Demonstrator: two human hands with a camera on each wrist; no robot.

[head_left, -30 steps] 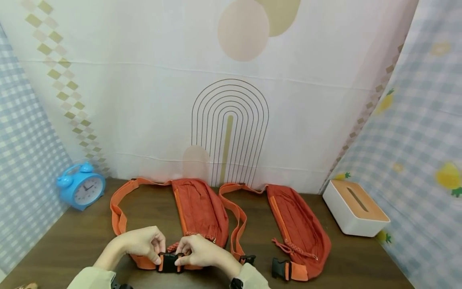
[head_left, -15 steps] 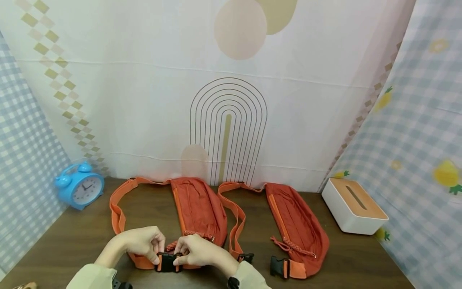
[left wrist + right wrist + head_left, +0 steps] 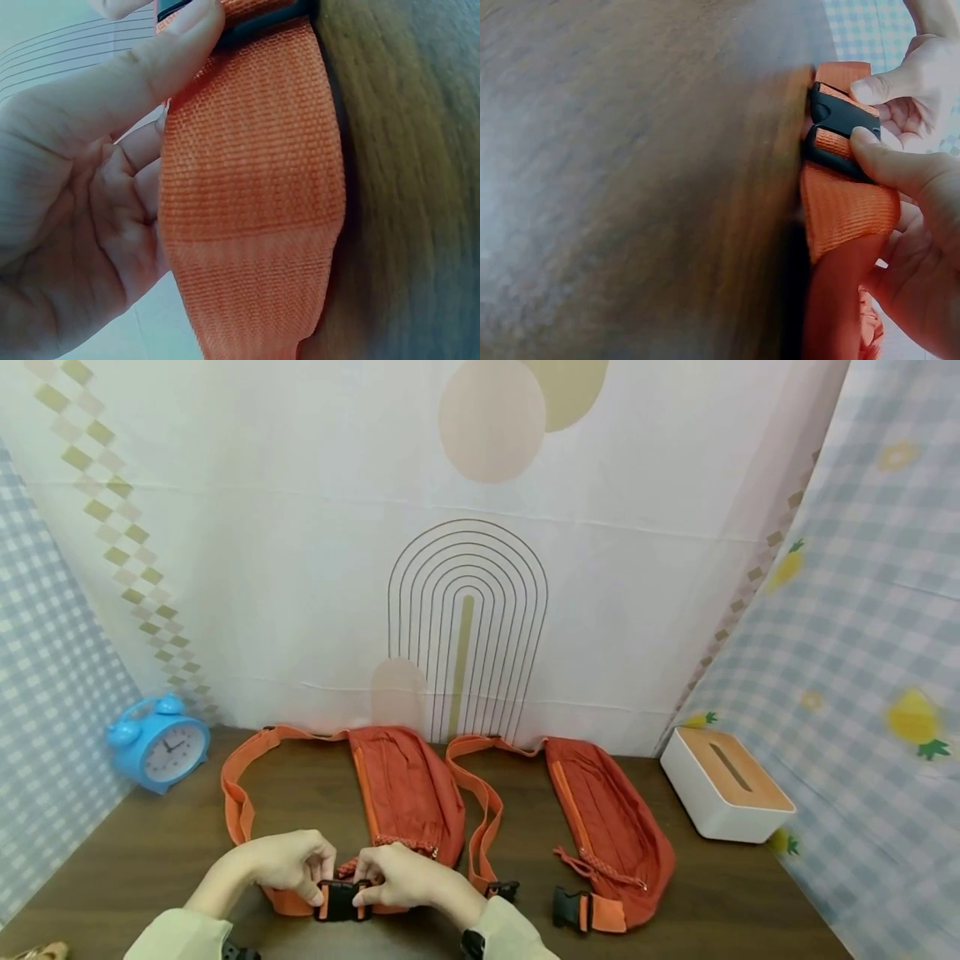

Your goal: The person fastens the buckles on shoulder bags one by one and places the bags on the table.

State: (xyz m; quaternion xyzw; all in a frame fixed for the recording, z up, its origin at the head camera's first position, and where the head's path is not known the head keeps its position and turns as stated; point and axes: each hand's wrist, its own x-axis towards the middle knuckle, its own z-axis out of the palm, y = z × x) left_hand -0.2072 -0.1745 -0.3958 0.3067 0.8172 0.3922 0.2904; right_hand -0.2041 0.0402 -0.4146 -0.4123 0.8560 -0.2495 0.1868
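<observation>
A rust-red waist bag lies at the centre-left of the table, its orange strap looping round to the left. At the near end a black side-release buckle joins the strap's two ends, its halves fitted together. My left hand pinches the strap and buckle's left end between thumb and fingers. The right hand pinches the buckle's right end. In the right wrist view both thumbs press on the buckle. The left wrist view shows the orange webbing beside the left palm.
A second rust-red waist bag lies to the right, its buckle halves apart: one black half by the bag, the other on its strap. A blue alarm clock stands far left, a white tissue box far right.
The whole head view shifts slightly left. Both hands keep their grip at the two ends of the buckle, and the bags stay where they are.
</observation>
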